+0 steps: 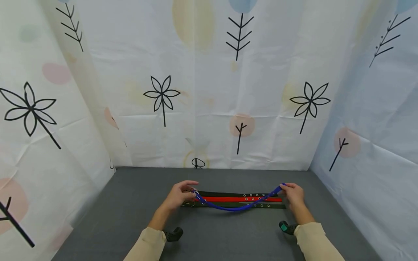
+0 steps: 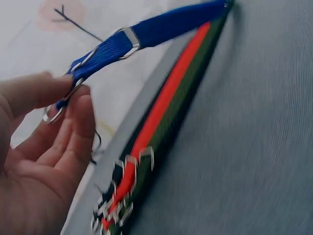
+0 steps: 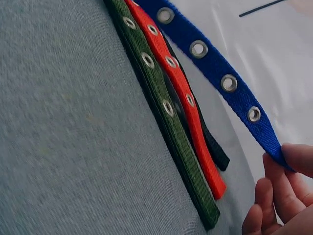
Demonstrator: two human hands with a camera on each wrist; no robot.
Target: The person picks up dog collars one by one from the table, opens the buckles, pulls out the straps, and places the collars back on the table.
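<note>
A blue webbing collar [image 1: 233,209] with metal eyelets sags in a shallow curve between the two hands. My left hand [image 1: 176,197] pinches its buckle end between thumb and fingers; a metal ring and loops show there in the left wrist view. The plain tip at the eyelet end is pinched by my right hand [image 3: 286,196]. Beneath it lie a black collar [image 1: 222,194], a red collar [image 3: 197,127] and a green collar [image 3: 183,132], side by side on the grey surface. Their metal buckles [image 2: 115,210] are all at the left.
The grey tabletop [image 1: 228,239] is bounded by white patterned cloth [image 1: 209,141] at the back and sides. A dark wrist device [image 1: 174,234] sits at the left cuff, and another dark device [image 1: 287,227] at the right cuff.
</note>
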